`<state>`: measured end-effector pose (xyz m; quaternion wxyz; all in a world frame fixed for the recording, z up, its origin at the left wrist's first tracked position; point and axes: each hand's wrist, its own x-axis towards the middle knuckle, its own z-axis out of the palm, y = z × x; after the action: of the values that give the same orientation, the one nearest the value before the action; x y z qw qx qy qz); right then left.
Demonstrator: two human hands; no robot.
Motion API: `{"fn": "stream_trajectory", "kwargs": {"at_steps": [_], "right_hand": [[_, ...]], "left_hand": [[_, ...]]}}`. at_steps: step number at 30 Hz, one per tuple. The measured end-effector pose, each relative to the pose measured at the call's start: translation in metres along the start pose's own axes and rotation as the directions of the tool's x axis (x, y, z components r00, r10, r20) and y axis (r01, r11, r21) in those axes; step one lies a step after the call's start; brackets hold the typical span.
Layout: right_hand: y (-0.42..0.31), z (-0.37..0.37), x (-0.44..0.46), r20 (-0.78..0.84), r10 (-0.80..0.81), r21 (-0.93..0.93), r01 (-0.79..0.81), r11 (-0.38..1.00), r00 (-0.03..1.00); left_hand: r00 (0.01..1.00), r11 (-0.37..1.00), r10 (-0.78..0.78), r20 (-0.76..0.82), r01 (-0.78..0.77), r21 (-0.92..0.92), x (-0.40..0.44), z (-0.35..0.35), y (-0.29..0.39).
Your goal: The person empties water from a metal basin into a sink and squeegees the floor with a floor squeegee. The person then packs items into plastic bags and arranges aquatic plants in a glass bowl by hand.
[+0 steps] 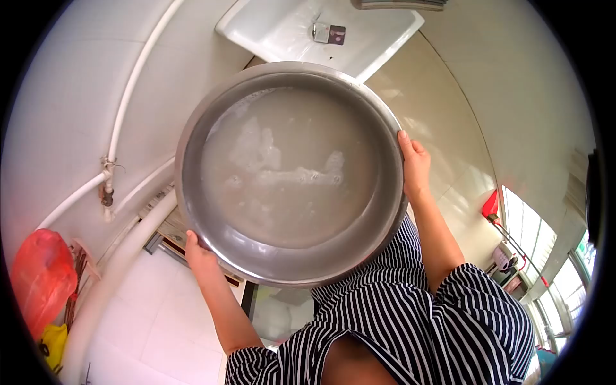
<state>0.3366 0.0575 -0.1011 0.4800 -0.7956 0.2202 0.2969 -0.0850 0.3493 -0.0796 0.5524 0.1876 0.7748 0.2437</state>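
Observation:
A large round metal basin (292, 263) fills the middle of the head view, with cloudy water and patches of foam inside. My left hand (200, 251) grips its rim at the lower left, thumb on top and the other fingers hidden underneath. At the right side of the rim is my right hand (415, 165), its thumb over the edge and fingers curled at the outside. The basin is held up in front of my striped shirt. Just beyond its far rim is a white sink (378, 45) with a small drain fitting in it.
White pipes (133, 83) with a valve run along the left wall. A red plastic bag (43, 276) and a yellow item (55, 343) are at the far left. A red-headed long-handled tool (490, 205) and windows are at the right.

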Motion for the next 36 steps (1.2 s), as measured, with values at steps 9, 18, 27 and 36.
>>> {"fn": "stream_trajectory", "kwargs": {"at_steps": [9,18,27,36], "right_hand": [[-0.032,-0.070,0.041,-0.162,-0.036,-0.054,0.028,0.998,0.986],[-0.080,-0.109,0.082,-0.182,-0.002,-0.049,-0.007,0.999,0.983],[-0.109,-0.104,0.102,-0.171,0.066,0.031,-0.062,0.998,0.983],[-0.105,-0.109,0.129,-0.092,0.084,-0.072,-0.091,0.993,0.992]], "left_hand": [[0.976,0.980,-0.200,0.085,0.198,0.037,-0.029,0.126,0.007],[0.975,0.969,-0.208,0.076,0.195,0.150,-0.022,0.220,0.013],[0.976,0.959,-0.210,0.065,0.192,0.207,-0.011,0.250,0.033],[0.971,0.950,-0.208,0.114,0.173,0.262,-0.007,0.254,0.042]]}}
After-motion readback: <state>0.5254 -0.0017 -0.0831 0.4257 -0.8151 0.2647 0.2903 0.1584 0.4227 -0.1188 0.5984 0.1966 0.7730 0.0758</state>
